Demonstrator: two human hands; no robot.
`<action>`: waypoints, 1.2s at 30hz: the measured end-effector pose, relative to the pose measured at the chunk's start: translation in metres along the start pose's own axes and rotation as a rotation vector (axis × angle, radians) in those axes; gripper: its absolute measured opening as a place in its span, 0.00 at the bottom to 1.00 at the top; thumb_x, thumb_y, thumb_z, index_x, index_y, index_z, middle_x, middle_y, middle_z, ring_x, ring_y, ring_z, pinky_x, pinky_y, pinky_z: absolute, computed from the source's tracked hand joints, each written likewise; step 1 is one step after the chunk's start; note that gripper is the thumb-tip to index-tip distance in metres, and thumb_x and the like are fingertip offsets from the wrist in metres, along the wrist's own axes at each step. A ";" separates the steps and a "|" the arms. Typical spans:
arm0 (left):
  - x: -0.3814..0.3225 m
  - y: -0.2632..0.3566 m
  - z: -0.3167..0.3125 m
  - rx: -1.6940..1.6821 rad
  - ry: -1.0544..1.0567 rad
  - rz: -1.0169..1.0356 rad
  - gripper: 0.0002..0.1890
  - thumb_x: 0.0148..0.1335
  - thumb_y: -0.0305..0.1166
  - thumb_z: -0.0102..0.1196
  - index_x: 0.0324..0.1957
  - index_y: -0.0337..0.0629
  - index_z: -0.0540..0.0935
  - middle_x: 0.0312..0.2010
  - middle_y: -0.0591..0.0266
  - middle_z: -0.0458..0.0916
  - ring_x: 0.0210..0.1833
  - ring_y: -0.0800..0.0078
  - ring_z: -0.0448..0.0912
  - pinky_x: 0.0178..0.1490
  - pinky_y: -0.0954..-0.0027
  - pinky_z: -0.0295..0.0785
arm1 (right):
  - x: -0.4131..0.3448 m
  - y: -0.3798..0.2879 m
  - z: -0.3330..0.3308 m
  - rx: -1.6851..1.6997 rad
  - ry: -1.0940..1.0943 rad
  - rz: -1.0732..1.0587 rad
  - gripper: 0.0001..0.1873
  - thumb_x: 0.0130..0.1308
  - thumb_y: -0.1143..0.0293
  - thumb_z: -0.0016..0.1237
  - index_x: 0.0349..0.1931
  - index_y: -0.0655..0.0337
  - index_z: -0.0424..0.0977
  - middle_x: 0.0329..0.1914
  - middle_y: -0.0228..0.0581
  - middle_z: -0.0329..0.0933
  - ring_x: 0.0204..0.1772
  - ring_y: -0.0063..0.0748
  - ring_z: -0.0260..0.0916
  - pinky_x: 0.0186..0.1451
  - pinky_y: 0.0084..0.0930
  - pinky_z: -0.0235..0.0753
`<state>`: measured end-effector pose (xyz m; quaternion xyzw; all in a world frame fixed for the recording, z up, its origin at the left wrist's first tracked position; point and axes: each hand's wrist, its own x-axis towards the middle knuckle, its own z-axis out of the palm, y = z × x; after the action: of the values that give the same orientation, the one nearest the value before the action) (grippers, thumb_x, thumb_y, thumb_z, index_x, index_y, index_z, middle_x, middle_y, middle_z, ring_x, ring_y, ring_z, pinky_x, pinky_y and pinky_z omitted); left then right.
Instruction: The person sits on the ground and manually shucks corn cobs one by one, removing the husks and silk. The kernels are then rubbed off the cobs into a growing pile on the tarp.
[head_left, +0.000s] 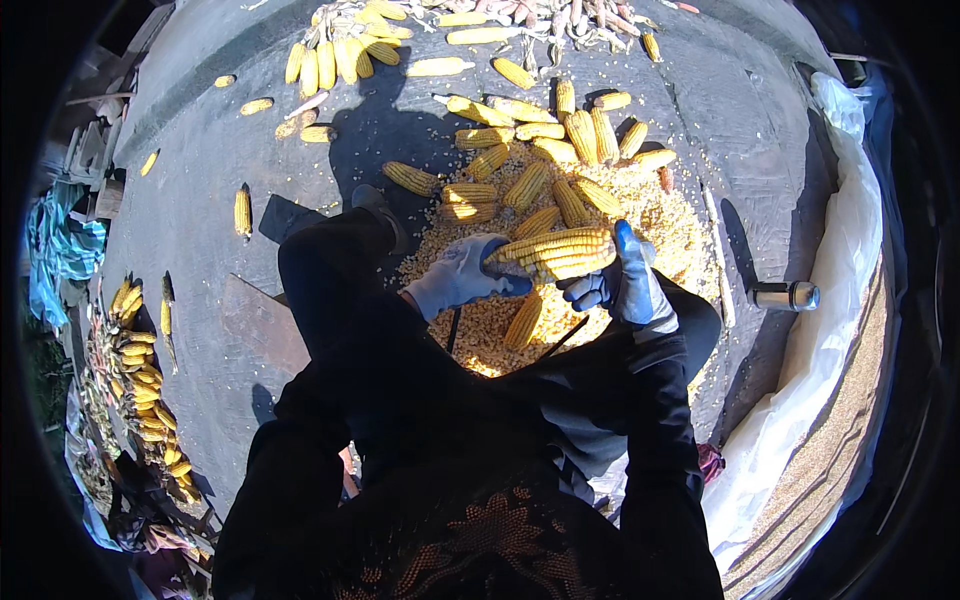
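My left hand (463, 274), in a white and blue work glove, grips the left end of a yellow corn cob (566, 253). At that end some kernels are off and the bare core shows. Around the cob's right end my gloved right hand (630, 283) is closed, its thumb raised against the tip. Beneath both hands spreads a heap of loose corn kernels (679, 229). Several whole cobs (526, 187) lie on the heap's far side. Another cob (523, 321) rests on the kernels between my knees, just below the held one.
To the right stand a metal flask (784, 295) and a white plastic sheet (817, 277) bordering spread grain (817, 465). More cobs (334, 61) and a pile of husked-back ears (577, 16) lie at the far side. A row of cobs (150, 397) runs along the left. A flat board (262, 322) lies by my left leg.
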<state>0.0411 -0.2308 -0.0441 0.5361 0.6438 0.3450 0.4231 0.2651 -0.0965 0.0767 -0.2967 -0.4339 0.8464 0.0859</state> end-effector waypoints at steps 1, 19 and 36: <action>0.001 0.008 0.006 -0.193 -0.043 -0.138 0.32 0.47 0.42 0.66 0.54 0.40 0.72 0.45 0.52 0.75 0.51 0.61 0.74 0.56 0.65 0.68 | 0.005 0.018 -0.014 0.064 0.016 -0.046 0.40 0.65 0.36 0.27 0.53 0.70 0.66 0.35 0.48 0.78 0.29 0.28 0.77 0.30 0.21 0.78; -0.016 0.095 -0.006 -0.758 0.214 -0.209 0.21 0.64 0.41 0.52 0.55 0.40 0.71 0.45 0.61 0.77 0.45 0.76 0.76 0.46 0.76 0.72 | 0.028 0.072 0.008 0.217 -0.028 -0.027 0.24 0.59 0.74 0.55 0.53 0.76 0.64 0.41 0.45 0.78 0.36 0.25 0.76 0.39 0.19 0.75; 0.013 0.103 0.007 -0.857 0.087 -0.319 0.27 0.59 0.28 0.55 0.59 0.34 0.63 0.52 0.49 0.74 0.51 0.65 0.76 0.53 0.67 0.73 | 0.012 0.057 0.029 0.105 -0.082 -0.103 0.21 0.57 0.71 0.57 0.48 0.69 0.67 0.38 0.42 0.76 0.33 0.29 0.76 0.37 0.26 0.79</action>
<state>0.0877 -0.1985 0.0428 0.1919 0.5346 0.5328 0.6272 0.2449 -0.1463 0.0396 -0.2344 -0.4067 0.8738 0.1269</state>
